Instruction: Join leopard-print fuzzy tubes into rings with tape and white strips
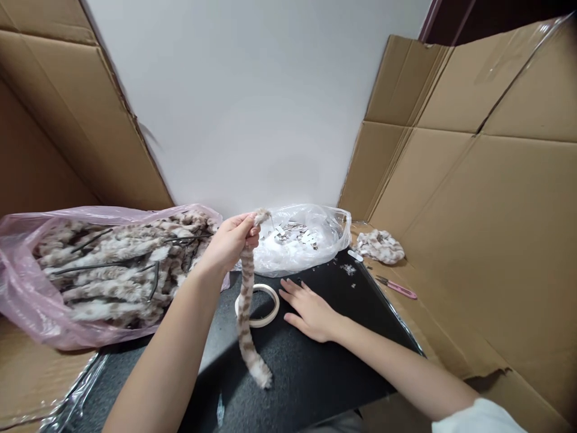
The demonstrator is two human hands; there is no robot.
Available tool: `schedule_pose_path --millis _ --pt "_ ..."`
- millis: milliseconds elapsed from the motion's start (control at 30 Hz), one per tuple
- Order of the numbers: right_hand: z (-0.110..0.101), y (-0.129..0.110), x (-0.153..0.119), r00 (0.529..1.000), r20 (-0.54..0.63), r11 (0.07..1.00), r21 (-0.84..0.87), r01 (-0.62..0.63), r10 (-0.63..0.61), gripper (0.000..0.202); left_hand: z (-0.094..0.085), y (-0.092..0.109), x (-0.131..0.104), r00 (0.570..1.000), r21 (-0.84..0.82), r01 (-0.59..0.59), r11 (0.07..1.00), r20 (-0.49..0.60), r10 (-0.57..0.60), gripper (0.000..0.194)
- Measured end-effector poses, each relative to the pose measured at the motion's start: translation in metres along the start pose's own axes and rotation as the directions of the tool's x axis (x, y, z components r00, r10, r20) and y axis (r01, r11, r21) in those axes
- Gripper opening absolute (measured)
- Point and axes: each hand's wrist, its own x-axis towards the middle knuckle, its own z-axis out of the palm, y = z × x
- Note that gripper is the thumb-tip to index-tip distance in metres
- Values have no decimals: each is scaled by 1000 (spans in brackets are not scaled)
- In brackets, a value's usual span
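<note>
My left hand (235,239) is closed around the upper end of a furry striped tube (246,300), brown and cream like a plush tail. The tube hangs down from the fist, its lower tip at the dark tabletop (288,385). A bit of it pokes out above the fingers. My right hand (311,310) lies flat on the tabletop with fingers spread, holding nothing. Between the hands, a roll of cream tape (270,317) rests on its side, partly behind the hanging tube.
At left, a pink plastic bag (58,337) holds many similar furry pieces and dark bent rods. A clear plastic bag (336,240) with small white pieces stands at the back. Right are a furry bundle (381,247), pink-handled thread snips (401,290) and a cardboard wall (491,240).
</note>
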Motion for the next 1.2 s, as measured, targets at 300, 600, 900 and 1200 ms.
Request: schedule_pose_path --millis 300,600,900,1200 --pt "-8 37 -44 861 -117 858 -91 -505 494 67 2 10 -7 999 -42 -39 998 27 40 34" --pt "15 -37 -39 988 149 998 37 46 -51 78 -5 17 -10 997 -46 -78 996 -14 77 35" --pt "-13 52 -66 935 10 921 -174 -348 355 68 -9 25 -14 995 -82 -93 992 -31 91 38" --pt "8 -4 -53 988 95 989 -106 -108 118 73 -15 32 -18 991 -110 -130 985 -51 125 32"
